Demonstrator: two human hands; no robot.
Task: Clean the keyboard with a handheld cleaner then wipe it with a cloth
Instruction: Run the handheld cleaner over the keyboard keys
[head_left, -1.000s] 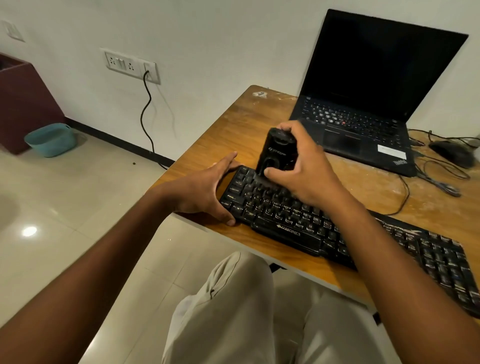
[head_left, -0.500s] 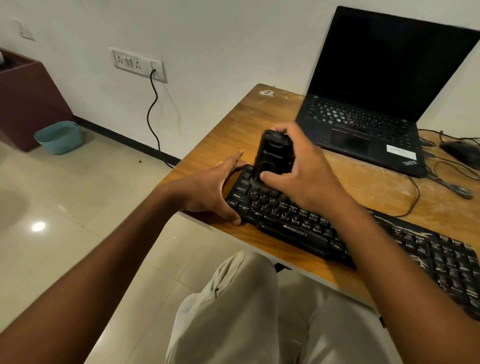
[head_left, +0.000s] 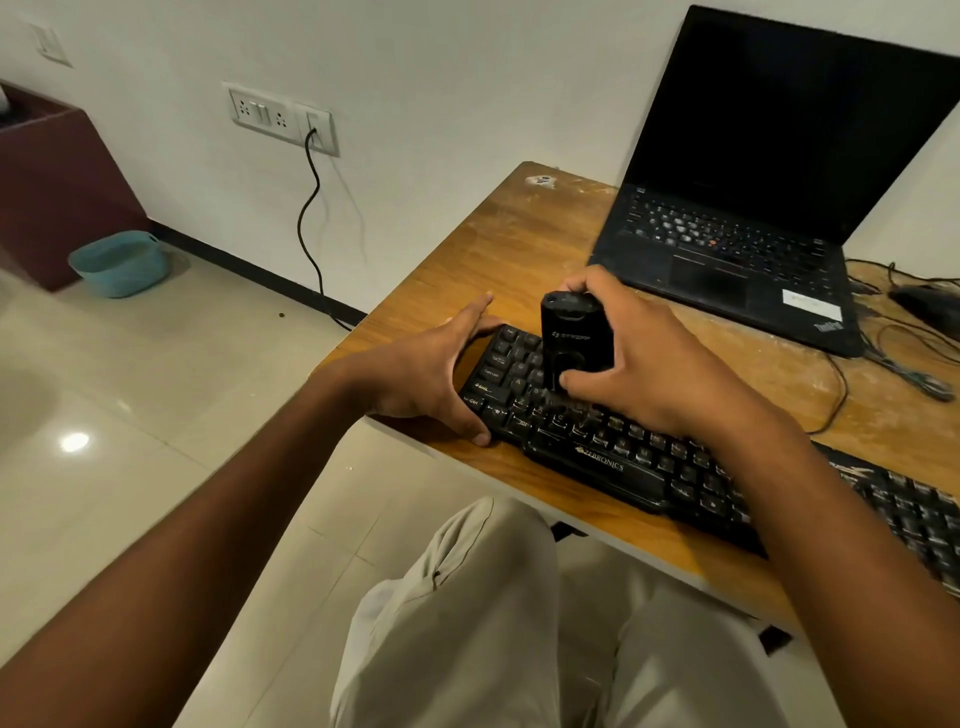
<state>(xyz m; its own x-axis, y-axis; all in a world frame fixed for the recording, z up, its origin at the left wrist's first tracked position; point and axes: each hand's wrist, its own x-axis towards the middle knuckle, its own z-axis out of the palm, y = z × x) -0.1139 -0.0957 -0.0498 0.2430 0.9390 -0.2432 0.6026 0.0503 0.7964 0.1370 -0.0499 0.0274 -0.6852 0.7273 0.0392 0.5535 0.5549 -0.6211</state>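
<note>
Hands (head_left: 431, 374) (head_left: 660, 364) work keyboard's (head_left: 623, 462) left edge.

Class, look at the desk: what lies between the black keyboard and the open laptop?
In the head view, only bare wooden desk top lies between the keyboard and the laptop; the right hand holding the cleaner overlaps it.

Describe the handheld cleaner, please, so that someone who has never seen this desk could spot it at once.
Find the wooden desk against the white wall, then the long black keyboard along its near edge. At the keyboard's left end the right hand grips a small black upright device, the handheld cleaner. It alone stands upright on the keys, unlike the flat laptop behind.
</note>
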